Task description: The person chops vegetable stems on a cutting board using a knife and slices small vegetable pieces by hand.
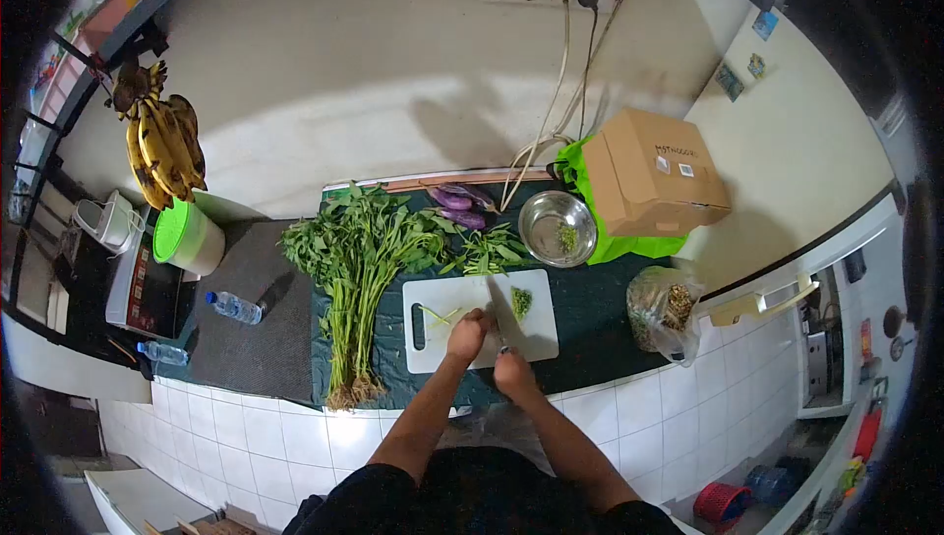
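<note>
A white cutting board lies on the dark green cloth in front of me. My right hand grips the handle of a kitchen knife, its blade pointing away from me over the board. Close beside the blade is my left hand, its fingers curled together on the board; what they hold is hidden. Chopped greens form a small pile right of the blade. A few pale green stem pieces lie left of my left hand. Behind the board are loose leafy greens.
A large bunch of rooted greens lies left of the board. Behind are purple eggplants and a steel bowl with some chopped greens. A cardboard box and a filled plastic bag stand right; a water bottle lies left.
</note>
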`<state>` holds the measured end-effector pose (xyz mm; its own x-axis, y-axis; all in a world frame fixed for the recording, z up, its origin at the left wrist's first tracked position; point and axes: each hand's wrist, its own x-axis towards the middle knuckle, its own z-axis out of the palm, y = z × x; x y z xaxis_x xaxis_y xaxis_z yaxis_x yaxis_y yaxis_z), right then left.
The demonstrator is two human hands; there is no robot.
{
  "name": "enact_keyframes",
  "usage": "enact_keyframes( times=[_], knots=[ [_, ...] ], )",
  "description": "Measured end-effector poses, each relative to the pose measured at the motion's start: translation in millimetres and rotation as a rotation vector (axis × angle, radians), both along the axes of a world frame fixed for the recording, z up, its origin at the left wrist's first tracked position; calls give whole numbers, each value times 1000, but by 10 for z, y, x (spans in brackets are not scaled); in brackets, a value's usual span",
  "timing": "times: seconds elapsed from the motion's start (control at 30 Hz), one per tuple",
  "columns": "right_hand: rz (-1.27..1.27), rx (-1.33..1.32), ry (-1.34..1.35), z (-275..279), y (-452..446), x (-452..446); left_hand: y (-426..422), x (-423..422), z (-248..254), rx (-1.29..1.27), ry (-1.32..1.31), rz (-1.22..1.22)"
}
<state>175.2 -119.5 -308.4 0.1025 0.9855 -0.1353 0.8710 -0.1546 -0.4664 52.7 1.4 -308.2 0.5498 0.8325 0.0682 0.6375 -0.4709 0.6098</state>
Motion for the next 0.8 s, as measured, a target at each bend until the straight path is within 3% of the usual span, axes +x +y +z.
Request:
enact_keyframes(
  times=[0.07, 0.2, 0.27, 0.3, 0.37, 0.4, 0.47, 0.57, 0.8],
  knots=[
    [109, 95, -24, -7, -117, -44, -23, -3, 41, 0, -72, 15],
    [110, -2, -19, 244, 48, -34, -55, -8, -45, 57, -116, 20],
    [-200, -116, 137, 382, 211, -51, -58, -32, -68, 72, -152, 10],
    [-201, -110, 142, 453, 223, -57, -55, -45, -50, 79, -148, 8],
    [-114, -229, 87, 582, 246, -2, -44, -37, -4, 1, -135, 44],
    [-115, -224, 83, 416, 198, 37, -31, -31, 15, 6, -139, 43],
    [182, -54, -23, -138, -18, 68, -17, -47, 40, -38, -160, 44],
    [161, 162, -114, -63, -152, -66, -32, -46, 37, -18, -207, 43],
    [168, 24, -40, 98, 241, 9, -44, -47, 45, -36, -169, 46]
  ],
)
